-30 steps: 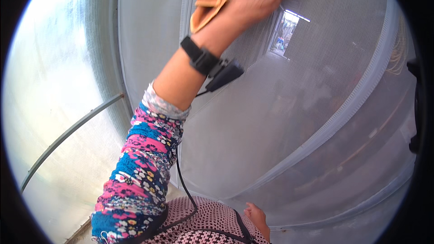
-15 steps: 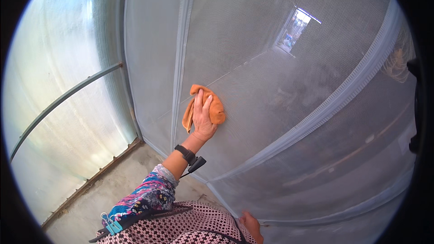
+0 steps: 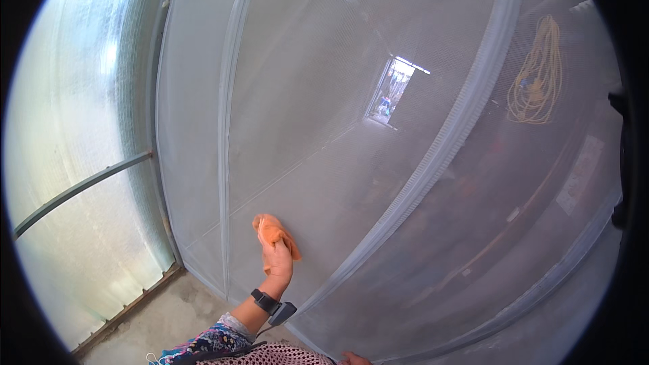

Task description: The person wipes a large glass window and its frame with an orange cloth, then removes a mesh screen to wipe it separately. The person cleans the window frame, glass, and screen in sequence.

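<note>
A wide sheet of pale grey mesh netting (image 3: pixel 324 128) with stitched vertical seams fills the view, with a translucent corrugated wall (image 3: pixel 74 162) to the left and a coil of yellow rope (image 3: pixel 537 74) showing dimly through the mesh at upper right. The left hand (image 3: pixel 277 260) (a black band on its wrist) is closed around a crumpled orange cloth (image 3: pixel 272 230), pressing it against the netting low down beside a seam. Only the fingertips of the right hand (image 3: pixel 351 359) show at the bottom edge, so I cannot tell whether it is open or closed.
</note>
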The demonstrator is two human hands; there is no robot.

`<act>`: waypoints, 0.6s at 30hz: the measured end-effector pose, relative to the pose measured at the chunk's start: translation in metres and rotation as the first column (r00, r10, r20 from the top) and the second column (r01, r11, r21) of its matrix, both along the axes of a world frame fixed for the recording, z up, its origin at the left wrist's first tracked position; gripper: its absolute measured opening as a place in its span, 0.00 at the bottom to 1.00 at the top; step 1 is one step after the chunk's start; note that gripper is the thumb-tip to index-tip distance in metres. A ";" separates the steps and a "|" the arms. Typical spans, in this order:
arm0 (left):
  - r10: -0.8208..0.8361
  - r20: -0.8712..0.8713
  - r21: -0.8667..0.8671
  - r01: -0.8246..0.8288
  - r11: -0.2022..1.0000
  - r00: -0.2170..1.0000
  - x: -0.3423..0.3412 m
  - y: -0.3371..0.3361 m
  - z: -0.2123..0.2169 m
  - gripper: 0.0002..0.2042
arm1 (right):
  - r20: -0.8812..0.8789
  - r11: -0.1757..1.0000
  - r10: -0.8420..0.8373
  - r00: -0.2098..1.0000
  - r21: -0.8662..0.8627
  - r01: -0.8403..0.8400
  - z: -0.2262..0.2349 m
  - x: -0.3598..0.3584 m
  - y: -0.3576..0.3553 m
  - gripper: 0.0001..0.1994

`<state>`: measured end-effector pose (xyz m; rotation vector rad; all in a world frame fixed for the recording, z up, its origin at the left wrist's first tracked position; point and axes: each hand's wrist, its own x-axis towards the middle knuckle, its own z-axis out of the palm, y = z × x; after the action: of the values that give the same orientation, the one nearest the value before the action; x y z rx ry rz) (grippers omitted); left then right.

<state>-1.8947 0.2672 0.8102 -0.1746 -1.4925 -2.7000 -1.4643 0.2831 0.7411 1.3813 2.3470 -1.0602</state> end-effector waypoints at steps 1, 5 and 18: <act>0.024 -0.173 0.003 -0.024 1.000 0.985 -0.003 -0.013 0.041 0.24 | 0.003 0.998 0.037 0.999 0.051 -0.037 0.002 -0.002 -0.001 0.22; 0.239 -0.715 0.179 -0.159 0.971 0.657 -0.035 -0.024 0.220 0.32 | -0.029 0.980 0.095 0.995 0.179 -0.088 0.014 0.000 -0.001 0.22; 0.341 -0.884 0.160 -0.479 0.863 0.320 -0.064 -0.055 0.694 0.27 | -0.075 0.919 0.054 0.996 0.394 -0.021 0.016 0.025 -0.014 0.20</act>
<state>-1.9591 0.2126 1.5046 -0.9319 -1.0893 -1.5522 -1.4393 0.2688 0.7575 1.4304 2.7488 -0.6667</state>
